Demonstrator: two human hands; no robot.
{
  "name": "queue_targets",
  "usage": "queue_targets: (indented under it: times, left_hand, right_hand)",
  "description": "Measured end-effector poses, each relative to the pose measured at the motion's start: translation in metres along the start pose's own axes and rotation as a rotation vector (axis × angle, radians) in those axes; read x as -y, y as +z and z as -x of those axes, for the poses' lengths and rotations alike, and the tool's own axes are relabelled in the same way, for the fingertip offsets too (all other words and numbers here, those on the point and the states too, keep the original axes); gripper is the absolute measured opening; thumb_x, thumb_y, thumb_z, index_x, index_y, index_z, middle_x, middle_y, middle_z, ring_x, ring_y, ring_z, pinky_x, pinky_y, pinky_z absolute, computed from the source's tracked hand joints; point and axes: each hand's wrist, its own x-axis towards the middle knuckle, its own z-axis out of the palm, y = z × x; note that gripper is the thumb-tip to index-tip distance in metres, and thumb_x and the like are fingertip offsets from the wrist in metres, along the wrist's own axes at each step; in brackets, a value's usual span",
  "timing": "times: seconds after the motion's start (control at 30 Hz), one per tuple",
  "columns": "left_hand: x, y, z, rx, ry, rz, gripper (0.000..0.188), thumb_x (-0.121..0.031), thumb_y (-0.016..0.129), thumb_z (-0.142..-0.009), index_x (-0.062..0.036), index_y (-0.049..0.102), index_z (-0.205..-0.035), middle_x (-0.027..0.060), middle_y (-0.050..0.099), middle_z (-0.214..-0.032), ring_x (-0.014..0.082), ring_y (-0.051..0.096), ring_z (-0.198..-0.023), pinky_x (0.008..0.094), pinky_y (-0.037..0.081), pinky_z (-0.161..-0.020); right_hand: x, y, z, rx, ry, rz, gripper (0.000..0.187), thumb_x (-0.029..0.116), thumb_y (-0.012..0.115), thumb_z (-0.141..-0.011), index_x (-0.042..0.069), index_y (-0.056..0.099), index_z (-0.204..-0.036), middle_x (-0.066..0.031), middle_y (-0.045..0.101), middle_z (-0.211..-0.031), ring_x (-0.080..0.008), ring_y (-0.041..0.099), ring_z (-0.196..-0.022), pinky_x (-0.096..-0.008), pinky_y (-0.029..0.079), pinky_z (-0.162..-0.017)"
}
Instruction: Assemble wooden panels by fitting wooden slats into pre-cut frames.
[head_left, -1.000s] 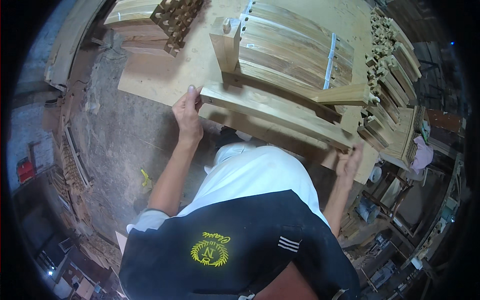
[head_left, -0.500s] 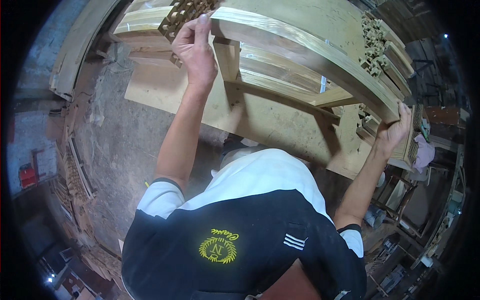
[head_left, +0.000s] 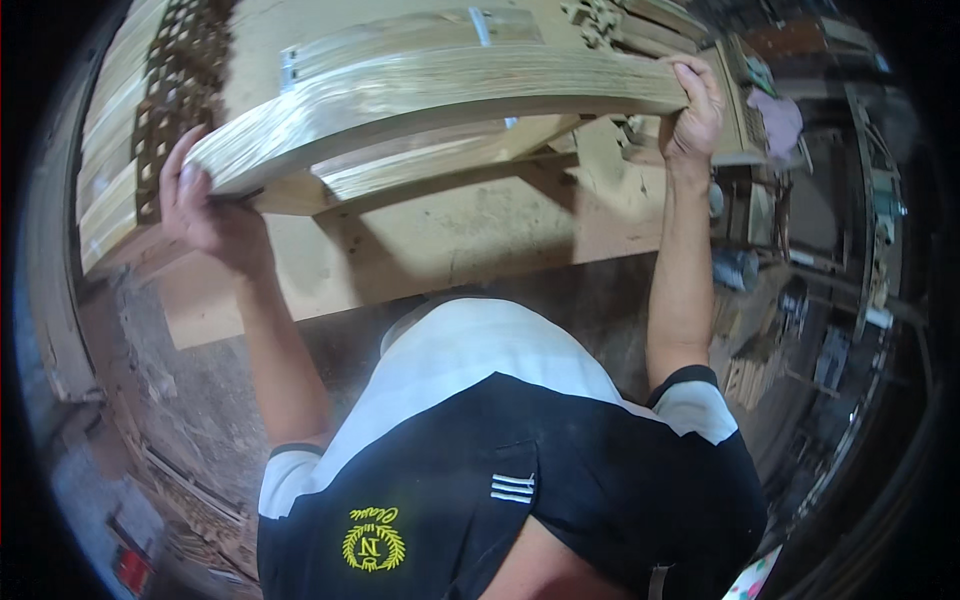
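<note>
A long wooden frame (head_left: 450, 85) spans the view above the pale board surface, its broad top bar glossy and crosspieces reaching down below it. My left hand (head_left: 212, 215) is closed around its left end, thumb on the top face. At the opposite end, my right hand (head_left: 693, 120) grips the bar's corner, with the fingers partly hidden behind the wood. Under and behind the frame lie bundles of pale wood (head_left: 420, 38) with shiny film and light straps.
Stacked wood with notched ends (head_left: 165, 140) stands close by my left hand. More notched pieces (head_left: 650, 32) lie at the far right, near a pink cloth (head_left: 778, 122). The pale board surface (head_left: 450, 250) ends just before my body. A metal bucket (head_left: 737, 268) stands at the right.
The frame has swung from sloping down rightward to nearly level. My left hand has moved left and down, and my right hand left and up. Both keep their grip; the whole view has shifted.
</note>
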Motion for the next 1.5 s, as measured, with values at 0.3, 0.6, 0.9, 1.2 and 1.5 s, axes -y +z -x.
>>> queue_targets:
  times: [0.3, 0.6, 0.9, 1.2, 1.5]
  left_hand:
    - [-0.035, -0.004, -0.007, 0.134, -0.063, -0.041, 0.047, -0.024, 0.054, -0.089, 0.0144, 0.061, -0.115, 0.0209, 0.066, -0.105, 0.0264, 0.065, -0.098, 0.0353, 0.049, -0.091]
    - [-0.103, 0.098, -0.045, 0.084, 0.826, -0.732, 0.040, -0.036, 0.064, -0.091, 0.0027, 0.070, -0.102, 0.0199, 0.070, -0.090, 0.0336, 0.068, -0.086, 0.0417, 0.055, -0.080]
    - [-0.160, 0.105, 0.007, 1.327, -0.185, -0.929, 0.047, -0.041, 0.071, -0.081, -0.0001, 0.070, -0.103, 0.0126, 0.067, -0.088, 0.0231, 0.063, -0.079, 0.0359, 0.051, -0.070]
    - [-0.221, 0.048, 0.066, 1.414, 0.034, -0.919, 0.057, -0.024, 0.081, -0.051, -0.0055, 0.067, -0.103, 0.0170, 0.069, -0.093, 0.0319, 0.069, -0.081, 0.0429, 0.056, -0.077]
    - [-0.078, 0.118, -0.053, 0.958, 0.560, -0.886, 0.046, -0.032, 0.085, -0.061, -0.0086, 0.063, -0.095, 0.0119, 0.066, -0.088, 0.0321, 0.067, -0.075, 0.0429, 0.054, -0.067]
  right_hand:
    - [0.004, -0.004, -0.005, -0.019, -0.045, -0.028, 0.013, 0.007, 0.059, -0.089, 0.000, 0.069, -0.093, -0.0055, 0.069, -0.092, -0.0133, 0.061, -0.089, -0.0264, 0.045, -0.087]
    - [0.015, -0.028, 0.020, -0.065, 0.094, -0.267, 0.013, 0.007, 0.060, -0.093, 0.001, 0.069, -0.100, -0.0039, 0.068, -0.097, -0.0123, 0.062, -0.093, -0.0266, 0.047, -0.087]
    - [0.058, -0.058, 0.062, 0.064, 0.422, -0.117, 0.040, 0.034, 0.058, -0.097, 0.003, 0.061, -0.121, -0.0071, 0.064, -0.106, -0.0158, 0.063, -0.096, -0.0320, 0.055, -0.077]
    - [0.102, -0.104, 0.136, 0.141, 0.143, -0.045, 0.075, 0.043, 0.080, -0.070, -0.001, 0.056, -0.125, -0.0112, 0.059, -0.113, -0.0226, 0.059, -0.099, -0.0316, 0.047, -0.089]
    - [0.058, -0.019, -0.016, 0.197, -0.058, 0.093, 0.074, 0.027, 0.077, -0.083, -0.004, 0.043, -0.141, -0.0165, 0.056, -0.127, -0.0242, 0.056, -0.116, -0.0351, 0.043, -0.101]
